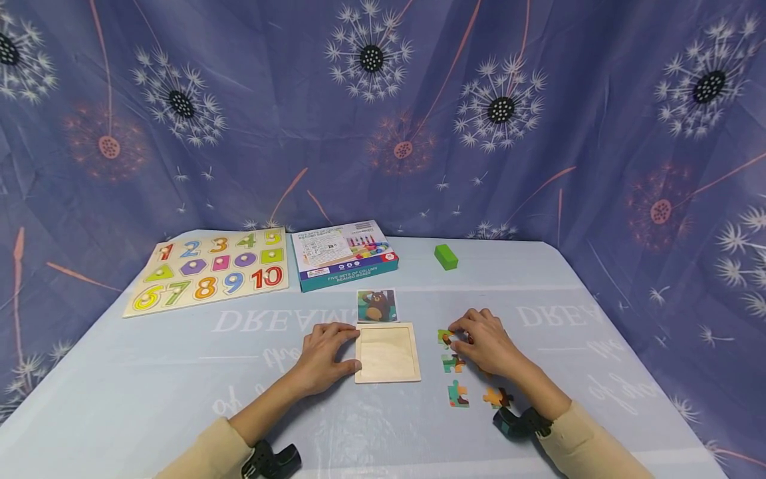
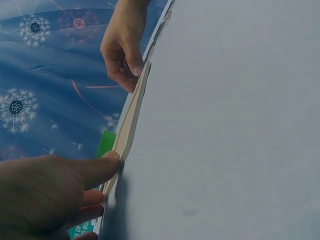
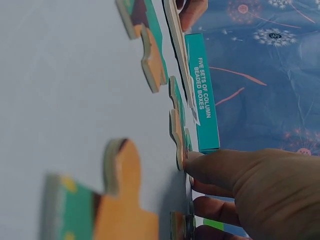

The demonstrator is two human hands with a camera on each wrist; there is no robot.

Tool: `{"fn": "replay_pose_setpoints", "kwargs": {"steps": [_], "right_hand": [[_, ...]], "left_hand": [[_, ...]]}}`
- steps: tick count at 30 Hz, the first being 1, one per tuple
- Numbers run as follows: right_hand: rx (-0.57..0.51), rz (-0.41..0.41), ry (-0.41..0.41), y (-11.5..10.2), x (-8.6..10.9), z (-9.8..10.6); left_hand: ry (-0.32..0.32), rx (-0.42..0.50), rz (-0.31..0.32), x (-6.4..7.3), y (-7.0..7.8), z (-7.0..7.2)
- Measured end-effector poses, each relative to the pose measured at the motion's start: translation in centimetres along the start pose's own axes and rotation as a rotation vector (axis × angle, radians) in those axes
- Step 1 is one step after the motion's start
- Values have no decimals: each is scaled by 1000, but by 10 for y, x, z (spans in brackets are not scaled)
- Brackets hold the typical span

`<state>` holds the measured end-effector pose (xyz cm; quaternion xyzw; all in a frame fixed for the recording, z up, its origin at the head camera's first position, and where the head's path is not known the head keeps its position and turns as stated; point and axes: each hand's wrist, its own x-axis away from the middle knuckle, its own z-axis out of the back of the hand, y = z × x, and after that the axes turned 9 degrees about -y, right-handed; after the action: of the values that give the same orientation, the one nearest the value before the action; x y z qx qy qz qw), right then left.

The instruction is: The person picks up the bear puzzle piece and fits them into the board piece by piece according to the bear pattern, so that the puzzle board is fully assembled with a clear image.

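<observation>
In the head view my left hand [image 1: 326, 358] rests at the left edge of a square wooden puzzle tray [image 1: 389, 352], thumb and index fingertips apart along its rim. My left thumb [image 2: 107, 162] lies straight against that rim in the left wrist view. To the right of the tray, my right hand [image 1: 487, 342] pinches a green jigsaw piece [image 1: 444, 337] between thumb and index finger, low over the table. Below it lie a teal-and-brown piece [image 1: 451, 363], a teal piece [image 1: 458, 394] and an orange-brown piece [image 1: 498, 398]. More pieces are partly hidden under my right hand.
A bear picture card [image 1: 377, 306] lies directly behind the tray. Farther back are a boxed bead set [image 1: 347, 256], a number-and-shape board [image 1: 206, 271] at left and a green block [image 1: 445, 257] at right. A dandelion-patterned curtain [image 1: 383, 133] hangs behind the table.
</observation>
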<state>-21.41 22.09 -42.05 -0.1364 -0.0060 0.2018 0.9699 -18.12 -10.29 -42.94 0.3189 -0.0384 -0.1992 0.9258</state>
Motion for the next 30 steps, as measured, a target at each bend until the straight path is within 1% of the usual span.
{"fn": "replay_pose_setpoints", "kwargs": {"steps": [10, 16, 21, 30], "right_hand": [[25, 1, -15, -3, -1, 2], [25, -9, -15, -4, -1, 4], [15, -7, -11, -10, -1, 7], [-27, 45, -10, -26, -3, 15]], "left_hand": [[-8, -14, 13, -1, 0, 0], [-12, -23, 12, 0, 2, 1], [-17, -24, 19, 0, 3, 1], [-21, -24, 23, 1, 4, 1]]}}
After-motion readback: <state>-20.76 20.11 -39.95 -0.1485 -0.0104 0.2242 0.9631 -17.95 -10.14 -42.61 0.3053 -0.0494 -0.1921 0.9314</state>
